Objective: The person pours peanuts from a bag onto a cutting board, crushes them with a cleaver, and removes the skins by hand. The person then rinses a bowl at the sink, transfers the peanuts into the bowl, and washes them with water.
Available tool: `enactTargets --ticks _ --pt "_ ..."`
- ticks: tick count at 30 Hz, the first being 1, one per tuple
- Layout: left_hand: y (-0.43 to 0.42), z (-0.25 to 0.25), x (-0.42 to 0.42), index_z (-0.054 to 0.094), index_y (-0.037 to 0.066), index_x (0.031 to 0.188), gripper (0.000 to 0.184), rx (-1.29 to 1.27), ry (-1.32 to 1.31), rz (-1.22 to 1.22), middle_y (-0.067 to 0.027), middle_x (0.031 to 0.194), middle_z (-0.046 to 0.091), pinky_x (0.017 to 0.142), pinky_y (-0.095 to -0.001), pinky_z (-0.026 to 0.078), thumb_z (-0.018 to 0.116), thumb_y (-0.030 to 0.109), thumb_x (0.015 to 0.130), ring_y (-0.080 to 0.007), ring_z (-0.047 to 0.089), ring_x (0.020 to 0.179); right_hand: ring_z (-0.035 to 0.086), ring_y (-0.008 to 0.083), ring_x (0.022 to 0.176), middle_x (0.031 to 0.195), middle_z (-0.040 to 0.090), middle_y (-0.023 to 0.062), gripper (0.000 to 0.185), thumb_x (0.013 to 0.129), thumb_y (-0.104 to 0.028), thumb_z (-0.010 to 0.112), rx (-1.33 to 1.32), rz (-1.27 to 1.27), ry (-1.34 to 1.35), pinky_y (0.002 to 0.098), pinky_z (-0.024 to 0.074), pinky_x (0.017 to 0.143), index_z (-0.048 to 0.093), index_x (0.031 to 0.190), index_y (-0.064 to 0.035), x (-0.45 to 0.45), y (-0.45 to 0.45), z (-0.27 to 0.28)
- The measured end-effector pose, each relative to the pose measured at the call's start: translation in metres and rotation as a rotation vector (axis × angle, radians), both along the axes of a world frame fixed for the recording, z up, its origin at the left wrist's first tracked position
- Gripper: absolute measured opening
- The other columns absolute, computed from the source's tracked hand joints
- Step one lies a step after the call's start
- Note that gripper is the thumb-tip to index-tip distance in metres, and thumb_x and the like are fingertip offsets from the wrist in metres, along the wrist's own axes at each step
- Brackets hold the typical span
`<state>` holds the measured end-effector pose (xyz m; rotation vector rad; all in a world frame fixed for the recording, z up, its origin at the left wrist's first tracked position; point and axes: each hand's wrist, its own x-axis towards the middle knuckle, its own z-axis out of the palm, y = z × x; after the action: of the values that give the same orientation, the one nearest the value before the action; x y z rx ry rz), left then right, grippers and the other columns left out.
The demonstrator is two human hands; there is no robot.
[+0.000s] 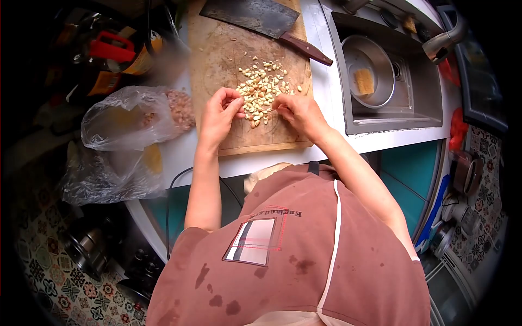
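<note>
A pile of pale peanuts [262, 89], some with reddish skins, lies spread on a wooden cutting board [209, 65]. My left hand [220, 115] is at the pile's left edge, thumb and fingers pressed together; anything between them is too small to make out. On the right edge of the pile, my right hand [302, 113] curls its fingers down in a pinch, its fingertips partly hidden. Beyond the peanuts, a cleaver [255, 16] lies across the top of the board, its wooden handle pointing right over the board's edge.
Left of the board are a clear plastic bag [122, 117] with pinkish contents and another crumpled plastic bag [117, 176]. At right, a sink [413, 117] holds a metal bowl [389, 81] with a yellow sponge [364, 81] inside. A faucet [443, 46] overhangs the sink.
</note>
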<state>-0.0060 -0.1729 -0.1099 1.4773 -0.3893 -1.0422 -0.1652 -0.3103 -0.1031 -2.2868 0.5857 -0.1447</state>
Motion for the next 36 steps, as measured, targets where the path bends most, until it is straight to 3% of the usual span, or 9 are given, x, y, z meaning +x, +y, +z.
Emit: enactTargets --ticks 7,12,15,16,19,26,29,32,36 --pt "0.008 0.015 -0.005 0.062 0.0 0.087 0.006 0.232 -0.28 -0.212 0.0001 0.074 0.058 0.056 -0.0188 0.045 0.06 0.003 0.082 -0.0045 0.053 0.064 0.06 0.0262 0.073 0.074 0.059 0.0084 0.007 0.078 -0.016 0.059 -0.203 0.199 -0.001 0.0381 0.0481 0.063 0.059 0.082 -0.0108 0.002 0.01 -0.009" --pt "0.017 0.011 -0.009 0.063 0.0 0.086 0.01 0.14 -0.588 -0.28 -0.0044 0.076 0.06 0.058 -0.0242 0.045 0.063 0.001 0.076 -0.0119 0.057 0.063 0.061 0.0271 0.073 0.074 0.06 0.009 0.007 0.079 -0.014 0.057 -0.228 0.151 -0.038 0.0375 0.0482 0.062 0.057 0.082 -0.0081 0.003 0.011 -0.014" --pt "0.014 0.009 -0.017 0.063 0.001 0.083 0.009 0.125 -0.756 -0.307 -0.0088 0.077 0.06 0.061 -0.0284 0.046 0.065 0.002 0.074 -0.02 0.059 0.068 0.061 0.0259 0.069 0.072 0.061 0.0103 0.006 0.08 -0.011 0.058 0.107 -0.073 0.015 0.0346 0.0485 0.06 0.055 0.083 -0.0063 0.004 0.006 -0.009" --pt "0.013 0.006 -0.019 0.063 0.002 0.082 0.008 0.124 -0.815 -0.312 -0.0101 0.078 0.06 0.063 -0.0297 0.047 0.065 0.003 0.074 -0.0223 0.059 0.069 0.062 0.0191 0.064 0.069 0.062 0.0081 0.004 0.082 -0.006 0.057 0.447 -0.17 0.032 0.0283 0.0492 0.057 0.054 0.083 -0.004 0.003 0.002 -0.013" --pt "0.01 0.001 -0.019 0.062 0.002 0.081 0.007 0.115 -0.863 -0.304 -0.0117 0.079 0.059 0.065 -0.0318 0.046 0.065 0.004 0.075 -0.0262 0.058 0.072 0.06 0.0092 0.069 0.079 0.06 0.0029 0.005 0.088 -0.005 0.054 0.854 -0.261 0.006 0.0215 0.0494 0.061 0.052 0.085 -0.0003 0.002 -0.005 -0.007" --pt "0.006 -0.003 -0.02 0.053 0.001 0.087 0.006 0.15 -0.939 -0.258 -0.0129 0.08 0.057 0.063 -0.0315 0.046 0.056 0.004 0.083 -0.0233 0.058 0.07 0.059 0.0096 0.074 0.082 0.06 0.0057 0.023 0.086 -0.001 0.042 0.985 -0.442 -0.003 0.0215 0.0498 0.069 0.058 0.103 0.0021 0.001 -0.015 0.001" --pt "0.002 0.003 -0.02 0.05 0.001 0.093 0.006 0.258 -0.536 -0.26 -0.0096 0.079 0.058 0.061 -0.0266 0.048 0.051 0.004 0.088 -0.015 0.058 0.069 0.058 0.0099 0.073 0.083 0.061 0.0051 0.027 0.084 -0.001 0.037 0.933 -0.421 0.014 0.0222 0.0497 0.07 0.059 0.099 0.002 -0.004 -0.022 0.0" --pt "0.005 -0.005 -0.017 0.049 0.002 0.098 0.008 0.102 -0.102 -0.154 -0.0055 0.081 0.057 0.062 -0.0221 0.049 0.049 0.004 0.09 -0.009 0.056 0.07 0.055 0.0079 0.069 0.08 0.059 0.002 0.026 0.083 -0.001 0.038 0.967 -0.396 0.044 0.0204 0.0472 0.067 0.061 0.096 0.0008 -0.003 -0.022 0.009" --pt "0.005 0.005 -0.006 0.052 0.001 0.105 0.016 -0.012 -0.01 -0.071 -0.0046 0.084 0.057 0.064 -0.0211 0.049 0.049 0.003 0.089 -0.0085 0.056 0.069 0.05 0.0071 0.063 0.071 0.055 -0.0002 0.026 0.08 -0.001 0.041 0.982 -0.407 0.057 0.02 0.044 0.059 0.063 0.093 -0.0008 -0.001 -0.016 0.007"
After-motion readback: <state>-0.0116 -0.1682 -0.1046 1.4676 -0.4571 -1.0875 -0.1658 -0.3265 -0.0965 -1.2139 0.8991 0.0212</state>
